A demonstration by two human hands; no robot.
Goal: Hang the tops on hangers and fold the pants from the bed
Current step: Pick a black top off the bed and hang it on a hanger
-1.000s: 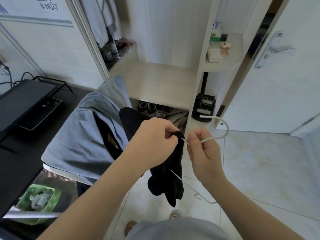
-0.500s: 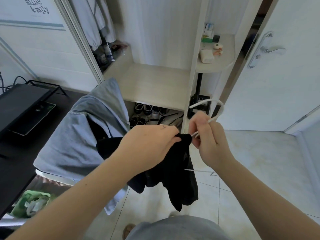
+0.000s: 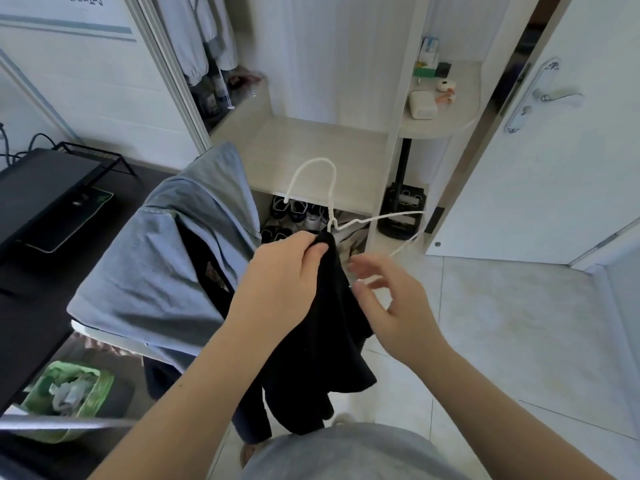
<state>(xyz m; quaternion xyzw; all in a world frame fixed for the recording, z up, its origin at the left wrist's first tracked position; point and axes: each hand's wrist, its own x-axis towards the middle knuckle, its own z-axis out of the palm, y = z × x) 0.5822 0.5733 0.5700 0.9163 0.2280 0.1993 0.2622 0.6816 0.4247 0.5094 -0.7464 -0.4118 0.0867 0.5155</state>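
Observation:
A black top [image 3: 322, 341] hangs in front of me on a white wire hanger [image 3: 332, 199], whose hook stands upright above it. My left hand [image 3: 280, 278] grips the top's upper edge right at the base of the hook. My right hand [image 3: 391, 299] hovers just right of the cloth with its fingers spread and blurred, holding nothing. The hanger's right arm [image 3: 412, 233] sticks out bare past the cloth. Its left arm is hidden inside the top.
A blue denim garment [image 3: 166, 258] is draped over a chair back at my left. The open wardrobe has a bare shelf [image 3: 311, 154], shoes [image 3: 298, 213] beneath, and a white door [image 3: 540, 161] at the right. A black desk [image 3: 41, 209] and green bin [image 3: 65, 396] stand left.
My right hand has let go of the hanger's hook and dropped lower, fingers now spread. The hook has swung upright and leftward. My left hand keeps its grip on the black top.

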